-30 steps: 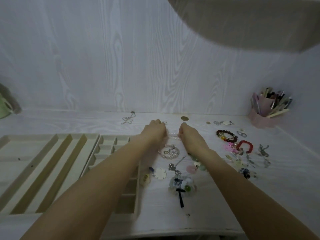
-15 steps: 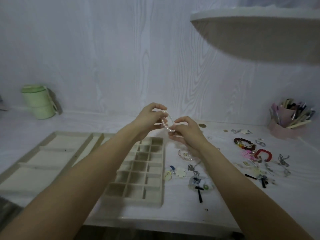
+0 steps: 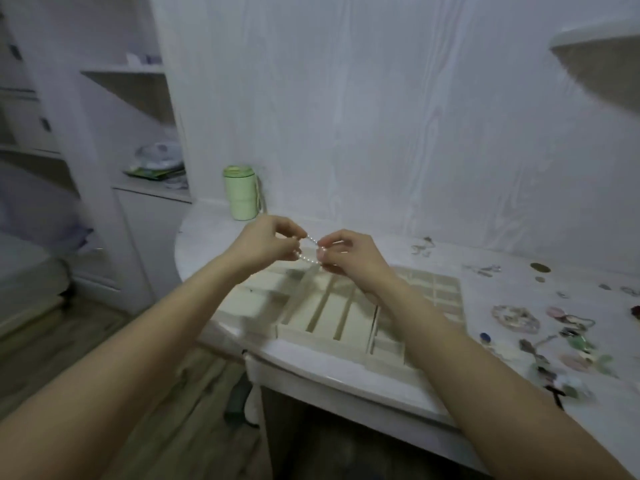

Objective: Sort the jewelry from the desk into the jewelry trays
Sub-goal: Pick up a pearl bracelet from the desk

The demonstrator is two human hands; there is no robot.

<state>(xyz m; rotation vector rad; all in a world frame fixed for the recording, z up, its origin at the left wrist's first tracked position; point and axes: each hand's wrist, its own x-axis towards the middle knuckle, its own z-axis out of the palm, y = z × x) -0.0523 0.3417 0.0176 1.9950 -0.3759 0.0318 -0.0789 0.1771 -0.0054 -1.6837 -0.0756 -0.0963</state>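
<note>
A small pearl bracelet (image 3: 310, 241) is stretched between my two hands in the air above the trays. My left hand (image 3: 266, 242) pinches its left end and my right hand (image 3: 346, 258) pinches its right end. Below them on the desk lies a beige tray with long slots (image 3: 325, 317), and beside it to the right a beige tray with small square compartments (image 3: 445, 294). Loose jewelry (image 3: 516, 318) is scattered on the desk at the right, blurred.
A green mug (image 3: 240, 192) stands at the back left of the white desk (image 3: 207, 230). The desk's rounded left edge drops to a wooden floor. Shelving stands at the far left, and a shelf (image 3: 602, 60) overhangs at the upper right.
Both hands have lifted the pearl bracelet off the desk and carried it left over the trays. The view has swung left, so the jewelry pile now sits at the right edge.
</note>
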